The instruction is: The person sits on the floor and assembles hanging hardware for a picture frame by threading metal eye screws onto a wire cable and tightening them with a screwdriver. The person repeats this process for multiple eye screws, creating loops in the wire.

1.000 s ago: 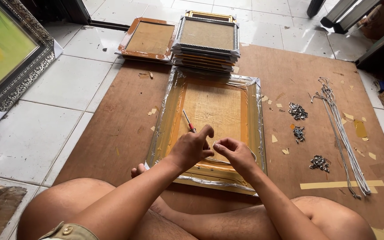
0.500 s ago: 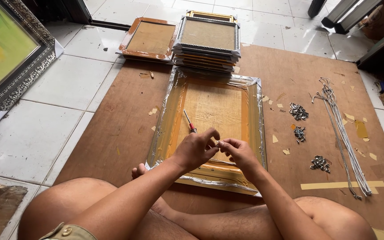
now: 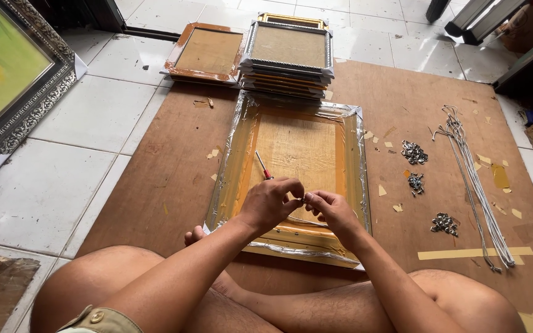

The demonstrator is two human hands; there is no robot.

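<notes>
A frame (image 3: 294,154) lies on the board (image 3: 174,179); stacked frames (image 3: 288,55) behind it, metal hangers (image 3: 413,152) and cords (image 3: 473,179) to its right.

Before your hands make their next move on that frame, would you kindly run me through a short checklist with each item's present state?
1. Frame lies flat, back up, on the brown board: ok.
2. Left hand and right hand meet over the frame's lower part: ok.
3. What the fingertips pinch between them: cannot tell, too small.
4. Red-handled screwdriver rests on the frame's backing, beside the left hand: ok.
5. Small metal hardware piles lie on the board right of the frame: ok.
6. White cords lie apart from the frame: ok.
</notes>
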